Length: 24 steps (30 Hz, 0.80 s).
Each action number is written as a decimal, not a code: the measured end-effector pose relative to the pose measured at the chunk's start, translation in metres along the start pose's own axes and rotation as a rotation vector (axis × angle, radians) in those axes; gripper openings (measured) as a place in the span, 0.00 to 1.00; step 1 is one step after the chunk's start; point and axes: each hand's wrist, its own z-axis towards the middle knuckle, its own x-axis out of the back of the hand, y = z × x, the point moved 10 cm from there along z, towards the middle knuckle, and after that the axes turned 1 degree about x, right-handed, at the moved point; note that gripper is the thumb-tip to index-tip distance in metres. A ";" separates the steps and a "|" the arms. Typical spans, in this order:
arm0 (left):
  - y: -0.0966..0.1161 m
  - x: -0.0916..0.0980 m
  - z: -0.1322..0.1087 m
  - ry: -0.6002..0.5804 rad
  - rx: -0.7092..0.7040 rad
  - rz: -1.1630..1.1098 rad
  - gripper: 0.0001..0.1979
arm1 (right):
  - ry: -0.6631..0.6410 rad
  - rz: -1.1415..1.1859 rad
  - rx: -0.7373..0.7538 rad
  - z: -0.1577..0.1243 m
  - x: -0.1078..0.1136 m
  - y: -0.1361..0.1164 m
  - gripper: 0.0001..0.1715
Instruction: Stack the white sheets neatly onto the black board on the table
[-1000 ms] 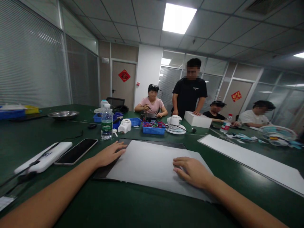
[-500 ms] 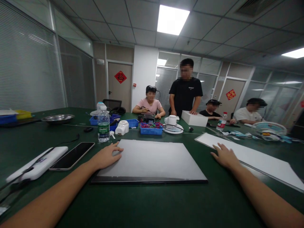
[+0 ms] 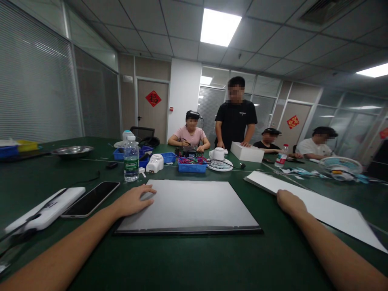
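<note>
A flat panel with a pale grey face and a dark edge (image 3: 194, 206) lies on the table in front of me. My left hand (image 3: 136, 199) rests on its left side, fingers spread. To the right is a long white sheet (image 3: 327, 206). My right hand (image 3: 291, 202) is closed at the near edge of this sheet, fingers curled and partly hidden. The sheet's right end looks slightly raised, with a dark area showing beneath it.
Left of the panel lie a phone (image 3: 91, 199) and a white power strip (image 3: 45, 208). A water bottle (image 3: 131, 159), a blue bin of wires (image 3: 192, 166) and a small white fan (image 3: 219, 161) stand beyond. Several people are across the green table (image 3: 182, 262).
My right hand has gone from spread fingers to a closed grip at the white sheet's edge. The sheet has shifted slightly toward me and left. My left hand stays on the panel.
</note>
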 end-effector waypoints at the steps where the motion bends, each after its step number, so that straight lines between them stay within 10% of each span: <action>1: 0.000 0.000 0.000 -0.001 -0.003 -0.002 0.30 | 0.005 -0.006 0.001 -0.001 0.002 -0.001 0.19; 17: 0.002 -0.005 -0.001 -0.043 -0.007 -0.030 0.31 | 0.069 0.095 0.121 -0.003 0.015 -0.029 0.32; 24: 0.003 -0.006 0.000 -0.041 -0.011 -0.042 0.32 | -0.032 0.050 0.131 -0.004 0.002 -0.030 0.22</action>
